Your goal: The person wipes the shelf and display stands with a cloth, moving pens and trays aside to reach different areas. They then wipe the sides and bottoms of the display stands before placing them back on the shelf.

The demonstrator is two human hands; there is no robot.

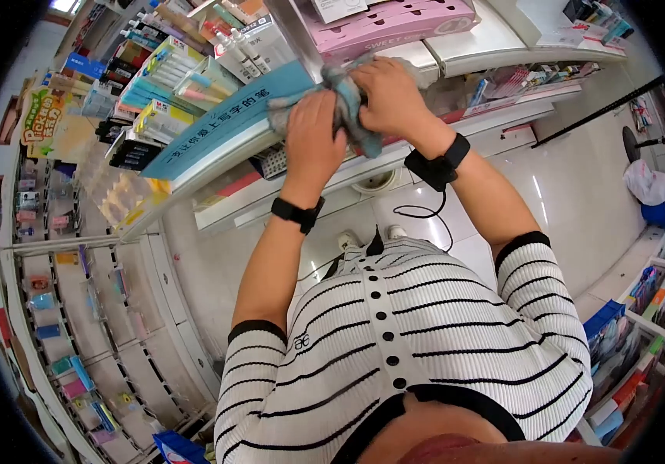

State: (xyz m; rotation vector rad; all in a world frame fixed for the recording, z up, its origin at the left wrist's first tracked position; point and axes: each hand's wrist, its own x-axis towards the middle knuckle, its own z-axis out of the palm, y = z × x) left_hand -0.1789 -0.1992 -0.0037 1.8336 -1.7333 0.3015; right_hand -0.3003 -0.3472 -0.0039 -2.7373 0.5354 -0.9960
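Observation:
A crumpled grey-blue cloth lies bunched at the front edge of the white shelf. My left hand rests on its left part, fingers laid over the fabric and pressing it down. On its right part, my right hand has its fingers curled round a fold. Both hands are close together, and folds of cloth show between and below them. The fingertips of both hands are partly hidden in the fabric. Just left of the cloth runs a blue sign strip with dark lettering along the shelf edge.
Boxes of pens crowd the shelf behind the sign strip. A pink display box stands behind the cloth. Below is a lower shelf of packaged goods. A black cable hangs from my right wrist. Racks with small goods stand at left.

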